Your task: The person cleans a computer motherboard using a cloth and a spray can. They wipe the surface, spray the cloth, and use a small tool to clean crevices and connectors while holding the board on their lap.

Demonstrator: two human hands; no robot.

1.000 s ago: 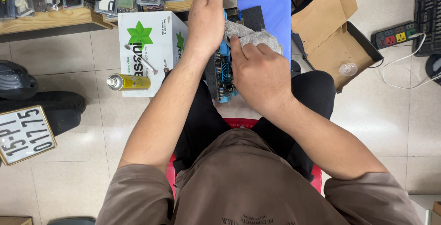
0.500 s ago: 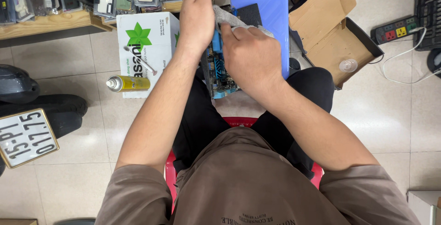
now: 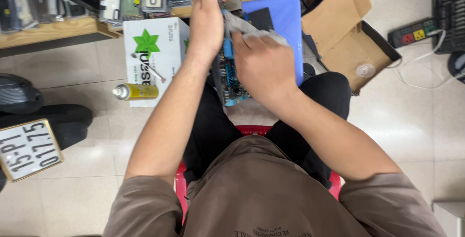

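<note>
A blue printed circuit board (image 3: 227, 79) studded with small dark parts stands nearly upright over the seated person's lap, between the two forearms, its near corner resting by the black trousers. The left hand (image 3: 208, 14) is closed around the board's far upper edge, fingers curled over the top. The right hand (image 3: 261, 65) presses a crumpled grey cloth (image 3: 252, 31) against the board's right face, fingers bent over the fabric; most of the board is hidden behind this hand and the cloth.

On the tiled floor to the left stands a white cardboard box with a green star mark (image 3: 150, 53), with a slim metal tool (image 3: 147, 67) lying on its top. Just near of it lies a small yellow spray can (image 3: 135, 91) on its side. At the far left edge a white rectangular plate with dark characters (image 3: 26, 150) leans in a yellowish frame. To the right an open brown cardboard box (image 3: 353, 43) holds a small clear round lid. Beyond the hands a blue plastic stool top (image 3: 286, 19) carries a flat black item, partly covered. A black power strip (image 3: 411, 31) lies far right. Packaged goods on the wooden shelf (image 3: 43, 31) are too blurred to make out.
</note>
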